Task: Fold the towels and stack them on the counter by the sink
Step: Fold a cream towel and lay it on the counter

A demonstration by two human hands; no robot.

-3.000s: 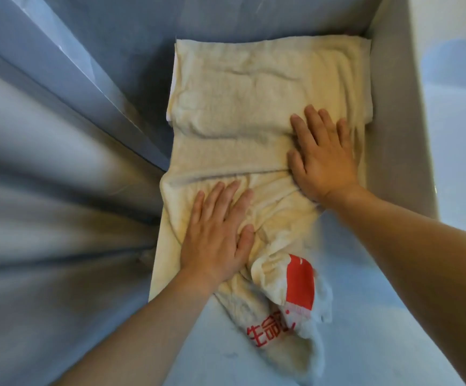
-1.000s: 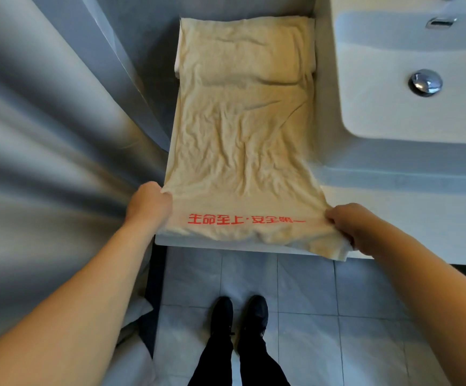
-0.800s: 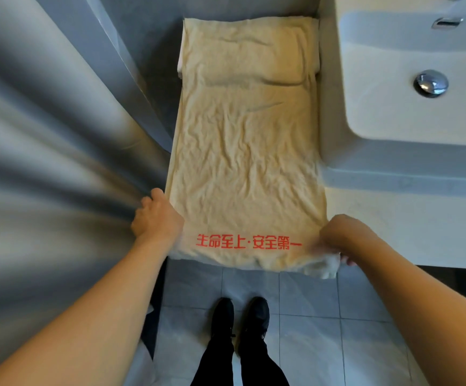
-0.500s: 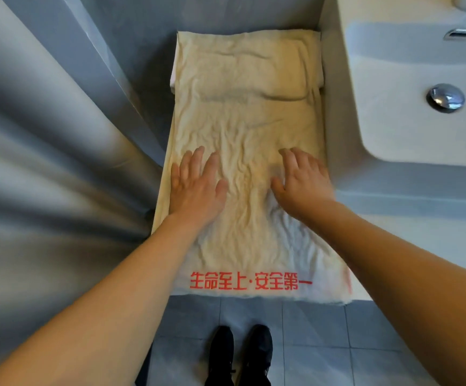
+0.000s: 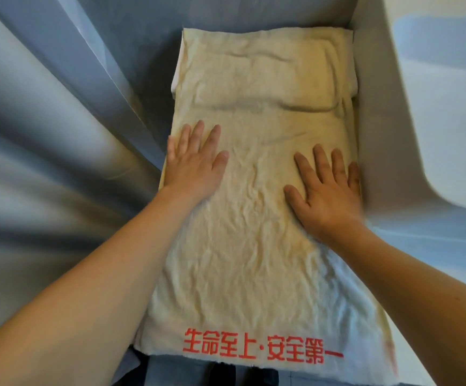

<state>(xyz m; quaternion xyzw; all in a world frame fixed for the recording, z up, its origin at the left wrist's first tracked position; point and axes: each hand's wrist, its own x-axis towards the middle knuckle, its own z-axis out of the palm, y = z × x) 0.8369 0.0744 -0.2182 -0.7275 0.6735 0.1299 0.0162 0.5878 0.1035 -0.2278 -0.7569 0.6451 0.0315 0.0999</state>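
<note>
A cream towel (image 5: pixel 256 246) with red printed characters along its near edge lies spread lengthwise on the counter beside the sink. Its far end drapes over a folded towel (image 5: pixel 265 76) that shows as a raised block. My left hand (image 5: pixel 194 162) lies flat with straight fingers on the towel's left edge. My right hand (image 5: pixel 326 188) presses flat on the right side, close to the sink's outer wall. Neither hand holds anything.
The white sink (image 5: pixel 443 107) rises along the right, its wall (image 5: pixel 376 107) bordering the towel. A grey curtain (image 5: pixel 45 162) hangs along the left. A strip of counter (image 5: pixel 432 302) shows at the lower right. Dark shoes and floor peek below the towel's near edge.
The hands pulled the towel's near corners out flat, let go, and laid palms on its middle. Since half a second ago they have slid apart toward the side edges. The view moved closer.
</note>
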